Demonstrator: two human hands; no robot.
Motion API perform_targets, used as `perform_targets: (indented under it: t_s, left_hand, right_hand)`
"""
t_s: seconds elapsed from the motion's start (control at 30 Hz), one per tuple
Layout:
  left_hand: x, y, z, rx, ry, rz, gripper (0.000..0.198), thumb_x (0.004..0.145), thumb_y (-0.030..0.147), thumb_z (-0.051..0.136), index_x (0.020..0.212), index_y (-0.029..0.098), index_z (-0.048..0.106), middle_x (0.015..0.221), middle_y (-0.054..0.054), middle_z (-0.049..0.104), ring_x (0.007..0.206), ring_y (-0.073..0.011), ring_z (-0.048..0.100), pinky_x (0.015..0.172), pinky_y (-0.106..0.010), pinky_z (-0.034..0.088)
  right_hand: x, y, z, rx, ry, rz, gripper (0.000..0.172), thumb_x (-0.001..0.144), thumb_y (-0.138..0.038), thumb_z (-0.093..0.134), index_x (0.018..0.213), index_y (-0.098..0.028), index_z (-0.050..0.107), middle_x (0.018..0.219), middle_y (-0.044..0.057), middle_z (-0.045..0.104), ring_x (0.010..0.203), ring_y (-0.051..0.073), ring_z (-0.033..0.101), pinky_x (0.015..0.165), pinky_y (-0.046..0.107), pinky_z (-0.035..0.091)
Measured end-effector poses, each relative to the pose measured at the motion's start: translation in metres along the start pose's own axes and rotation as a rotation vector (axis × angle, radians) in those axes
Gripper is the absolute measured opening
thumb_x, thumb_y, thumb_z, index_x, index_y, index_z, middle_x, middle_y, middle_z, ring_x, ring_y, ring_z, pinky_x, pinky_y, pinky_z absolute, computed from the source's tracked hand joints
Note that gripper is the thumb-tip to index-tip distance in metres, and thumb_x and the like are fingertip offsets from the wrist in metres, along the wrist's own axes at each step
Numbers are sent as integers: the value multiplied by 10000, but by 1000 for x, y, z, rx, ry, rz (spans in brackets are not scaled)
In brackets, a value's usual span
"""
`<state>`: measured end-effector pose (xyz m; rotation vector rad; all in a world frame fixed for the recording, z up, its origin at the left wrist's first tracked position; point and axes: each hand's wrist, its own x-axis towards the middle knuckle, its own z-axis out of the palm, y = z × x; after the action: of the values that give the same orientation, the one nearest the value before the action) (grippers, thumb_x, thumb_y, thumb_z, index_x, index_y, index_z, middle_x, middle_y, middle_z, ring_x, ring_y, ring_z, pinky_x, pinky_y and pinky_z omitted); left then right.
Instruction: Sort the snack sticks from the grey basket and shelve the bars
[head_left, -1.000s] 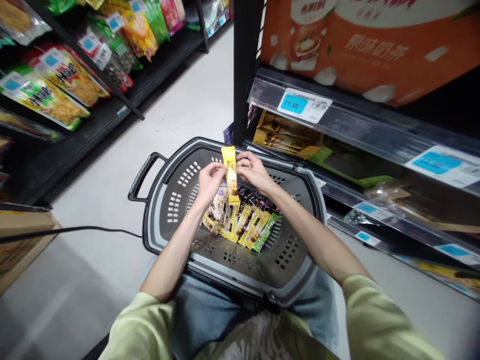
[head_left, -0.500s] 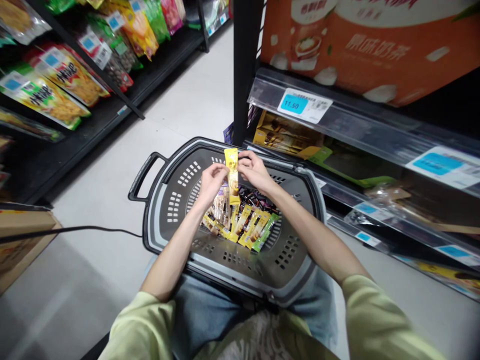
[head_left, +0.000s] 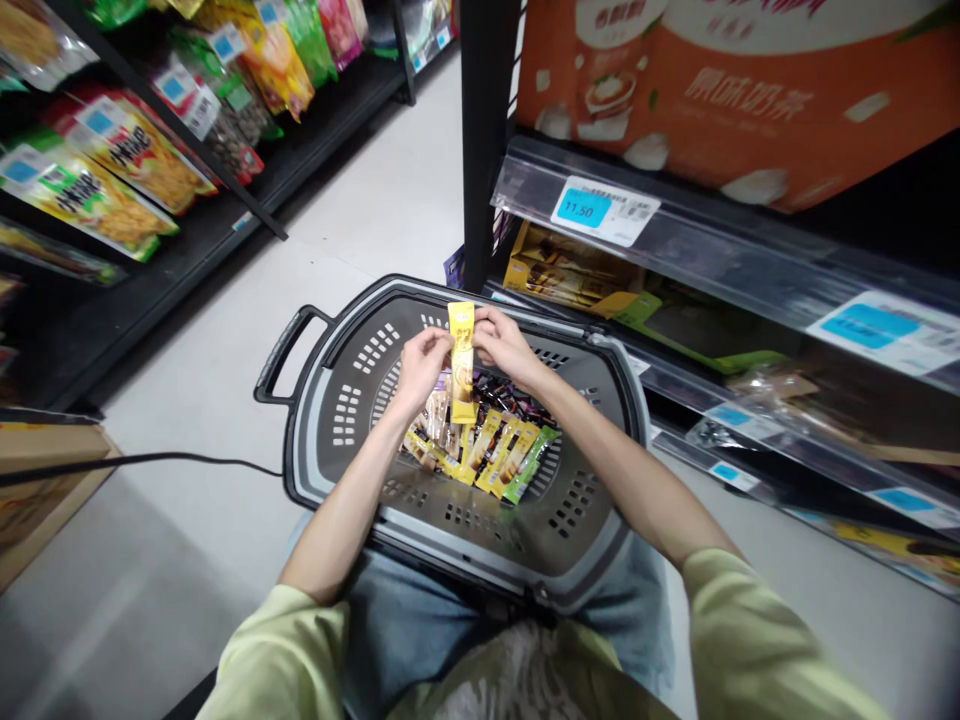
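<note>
Between my two hands a yellow stick sachet [head_left: 463, 375] stands nearly upright in the picture, above the basket. My left hand [head_left: 422, 368] is closed, pinching the sachet's left edge. From the other side my right hand [head_left: 506, 345] pinches its right edge, fingers closed. Below lies a grey shopping basket [head_left: 465, 558] with slotted walls. Inside it are several yellow sachets [head_left: 489, 445], a green sachet [head_left: 531, 466], beige sticks [head_left: 441, 412] and dark-wrapped packets [head_left: 517, 398]. My hands partly hide the basket's far wall.
Shelves with price tags [head_left: 606, 210] rise close on the right, holding an open yellow box [head_left: 570, 268] of sachets and a large orange carton [head_left: 720, 100]. Bagged snacks [head_left: 82, 200] fill a rack on the left. A black cord [head_left: 172, 456] reaches the basket's left side.
The yellow sachet has tilted so its front faces me more fully, and its lower end sits slightly lower. Both hands keep their pinch. The view has shifted very slightly.
</note>
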<state>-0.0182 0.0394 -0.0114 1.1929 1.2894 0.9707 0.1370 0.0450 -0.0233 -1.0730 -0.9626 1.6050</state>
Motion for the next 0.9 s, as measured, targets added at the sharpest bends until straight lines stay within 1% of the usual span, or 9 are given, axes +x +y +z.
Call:
perform_targets:
  t_s: [0.1, 0.2, 0.23, 0.37, 0.5, 0.63, 0.77, 0.83, 0.9]
  left_hand:
    - [0, 2, 0, 7, 8, 3, 118, 808, 255, 613, 717, 180, 624, 631, 26, 563, 546, -95, 462, 545, -226, 394]
    - [-1, 4, 0, 16, 26, -8, 115, 816, 238, 600, 722, 175, 619, 629, 27, 554, 554, -94, 459, 539, -221, 385]
    - [-1, 5, 1, 16, 25, -14, 111, 819, 235, 600, 728, 174, 621, 636, 25, 556, 559, -94, 462, 540, -220, 386]
    - [-1, 5, 1, -13, 7, -34, 111, 833, 248, 617, 755, 170, 630, 666, 17, 569, 563, -92, 469, 547, -223, 402]
    - [0, 3, 1, -58, -24, -34, 145, 843, 305, 651, 780, 175, 638, 684, 12, 579, 576, -95, 482, 556, -225, 404]
    - [-1, 2, 1, -69, -119, -59, 160, 860, 328, 637, 819, 173, 646, 680, 19, 556, 585, -92, 475, 560, -221, 387]
    - [-4, 5, 1, 15, -233, -41, 179, 874, 342, 621, 825, 172, 653, 720, 9, 583, 616, -96, 490, 584, -226, 394]
    - [-5, 7, 2, 57, -239, -6, 144, 859, 318, 635, 855, 177, 661, 754, 3, 608, 638, -101, 511, 596, -229, 405]
    - [-5, 8, 2, 76, -208, 8, 106, 841, 280, 642, 870, 179, 661, 753, 3, 613, 637, -103, 518, 588, -230, 403]
  right_hand:
    - [1, -1, -1, -13, -2, -14, 207, 716, -228, 675, 877, -215, 545, 609, -92, 493, 411, 37, 327, 397, 185, 224]
    - [2, -1, -4, -79, 11, -41, 137, 775, -279, 662, 843, -199, 575, 631, -60, 545, 431, 48, 401, 400, 188, 258]
    - [3, -1, -4, -109, 15, -54, 137, 796, -301, 660, 822, -193, 579, 632, -51, 556, 437, 50, 415, 402, 189, 263]
    - [3, 2, -7, -190, 32, -147, 237, 834, -372, 691, 749, -187, 571, 616, -43, 559, 451, 51, 431, 426, 191, 303]
    - [5, 5, -8, -188, 60, -198, 307, 836, -453, 709, 754, -198, 560, 615, -46, 559, 465, 58, 457, 442, 197, 334]
    - [10, 8, -11, -128, 118, -185, 334, 842, -500, 685, 774, -215, 525, 617, -54, 561, 447, 54, 456, 428, 195, 331]
    - [15, 7, -13, -56, 213, -191, 366, 846, -545, 657, 789, -230, 479, 592, -73, 514, 425, 52, 442, 406, 193, 314]
    - [16, 6, -14, -35, 261, -201, 388, 840, -571, 654, 799, -237, 461, 582, -82, 488, 421, 52, 435, 400, 191, 308]
    - [15, 5, -15, -23, 287, -207, 397, 827, -578, 667, 806, -239, 461, 584, -83, 490, 420, 51, 434, 395, 190, 302]
